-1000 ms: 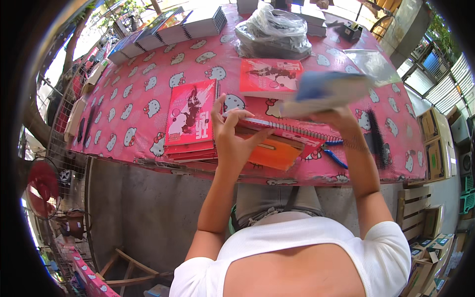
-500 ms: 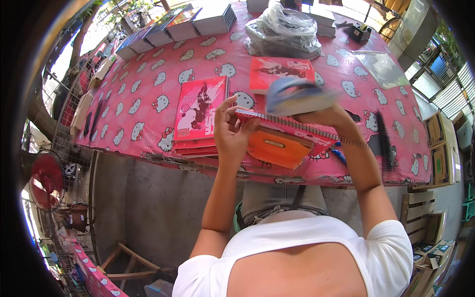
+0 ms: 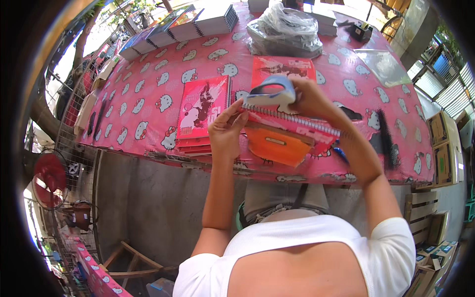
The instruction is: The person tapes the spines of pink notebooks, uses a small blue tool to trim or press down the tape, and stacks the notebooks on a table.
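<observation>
My left hand [image 3: 228, 127] pinches the left end of a red spiral-bound notebook [image 3: 324, 141], whose coil edge faces up and slants down to the right. My right hand [image 3: 309, 99] grips a blue-and-white hand tool with a loop handle [image 3: 271, 92]. The tool's lower edge is at the left end of the coil, close to my left fingertips; whether it touches the wire I cannot tell. An orange panel with a small label [image 3: 278, 144] lies below the spine. Beside my left hand is a stack of red spiral notebooks [image 3: 198, 111]. Another red notebook [image 3: 269, 67] lies behind the tool.
The table has a pink cartoon-print cover [image 3: 148, 106]. Stacks of spiral-bound books [image 3: 215, 22] line its far left, with a clear plastic bag [image 3: 283, 29] at the back. Black coils [image 3: 388, 141] and a blue item [image 3: 340, 154] lie at right. A red fan [image 3: 49, 179] stands left.
My right hand has brought the blue-and-white tool left and down onto the coil's left end. The notebook stays in my left hand, which has shifted slightly left.
</observation>
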Action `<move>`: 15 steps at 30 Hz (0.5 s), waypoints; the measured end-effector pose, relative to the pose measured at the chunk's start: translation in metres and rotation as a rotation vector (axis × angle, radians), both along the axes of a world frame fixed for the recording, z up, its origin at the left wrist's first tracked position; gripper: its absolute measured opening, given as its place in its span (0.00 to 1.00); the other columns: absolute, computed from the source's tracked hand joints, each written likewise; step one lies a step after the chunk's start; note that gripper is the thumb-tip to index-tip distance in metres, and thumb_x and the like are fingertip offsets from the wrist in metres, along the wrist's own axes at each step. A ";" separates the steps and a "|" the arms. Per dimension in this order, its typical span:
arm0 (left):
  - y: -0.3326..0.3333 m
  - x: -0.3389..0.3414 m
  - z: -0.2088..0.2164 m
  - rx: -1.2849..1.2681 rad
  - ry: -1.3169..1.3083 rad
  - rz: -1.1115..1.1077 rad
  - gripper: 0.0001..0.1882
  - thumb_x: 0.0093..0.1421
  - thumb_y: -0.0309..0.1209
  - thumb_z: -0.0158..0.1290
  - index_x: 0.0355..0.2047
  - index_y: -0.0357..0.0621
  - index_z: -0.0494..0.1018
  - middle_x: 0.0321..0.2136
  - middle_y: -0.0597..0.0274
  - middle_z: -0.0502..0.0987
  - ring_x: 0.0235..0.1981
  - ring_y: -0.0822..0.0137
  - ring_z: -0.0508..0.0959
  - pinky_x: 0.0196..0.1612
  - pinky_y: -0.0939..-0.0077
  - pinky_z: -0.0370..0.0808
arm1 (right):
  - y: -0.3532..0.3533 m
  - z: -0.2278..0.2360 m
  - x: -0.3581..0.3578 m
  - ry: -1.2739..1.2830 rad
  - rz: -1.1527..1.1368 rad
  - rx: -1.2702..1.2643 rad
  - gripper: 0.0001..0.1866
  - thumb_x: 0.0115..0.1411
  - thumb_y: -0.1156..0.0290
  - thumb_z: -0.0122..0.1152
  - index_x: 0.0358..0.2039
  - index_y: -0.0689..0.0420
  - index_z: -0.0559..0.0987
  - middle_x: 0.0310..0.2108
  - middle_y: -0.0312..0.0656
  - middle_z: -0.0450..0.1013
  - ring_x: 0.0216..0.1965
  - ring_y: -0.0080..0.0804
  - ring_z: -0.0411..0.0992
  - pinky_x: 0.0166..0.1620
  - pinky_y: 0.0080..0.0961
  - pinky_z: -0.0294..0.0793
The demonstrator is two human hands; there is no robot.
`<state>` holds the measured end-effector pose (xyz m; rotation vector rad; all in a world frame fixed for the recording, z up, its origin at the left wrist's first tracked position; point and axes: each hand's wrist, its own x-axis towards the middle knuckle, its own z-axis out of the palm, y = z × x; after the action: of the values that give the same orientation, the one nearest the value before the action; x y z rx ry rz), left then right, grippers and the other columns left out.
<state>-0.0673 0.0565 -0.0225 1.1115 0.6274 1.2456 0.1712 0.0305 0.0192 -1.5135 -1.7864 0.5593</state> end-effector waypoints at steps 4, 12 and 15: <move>-0.005 -0.004 0.008 0.018 0.010 -0.004 0.18 0.55 0.18 0.58 0.47 0.37 0.74 0.35 0.63 0.78 0.36 0.75 0.76 0.41 0.84 0.74 | -0.019 -0.018 0.078 -0.133 -0.697 0.133 0.22 0.44 0.72 0.62 0.43 0.57 0.75 0.39 0.51 0.76 0.42 0.53 0.73 0.42 0.40 0.74; -0.001 0.009 0.071 0.896 0.027 0.025 0.12 0.48 0.18 0.63 0.30 0.39 0.72 0.31 0.56 0.79 0.32 0.67 0.78 0.38 0.77 0.74 | -0.097 -0.076 0.157 -0.625 -0.707 0.164 0.29 0.45 0.58 0.71 0.44 0.61 0.73 0.45 0.52 0.70 0.46 0.52 0.70 0.48 0.42 0.70; -0.054 -0.034 0.123 1.064 0.282 0.838 0.09 0.46 0.24 0.66 0.26 0.40 0.76 0.29 0.57 0.80 0.30 0.66 0.77 0.36 0.71 0.74 | -0.149 -0.060 0.102 -0.427 -0.439 0.081 0.30 0.46 0.57 0.71 0.45 0.62 0.73 0.46 0.52 0.69 0.50 0.51 0.66 0.52 0.41 0.67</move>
<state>-0.1008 0.0025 0.1010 2.0308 0.6703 2.3012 0.2729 -0.1186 -0.0405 -1.9974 -1.6661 -0.0597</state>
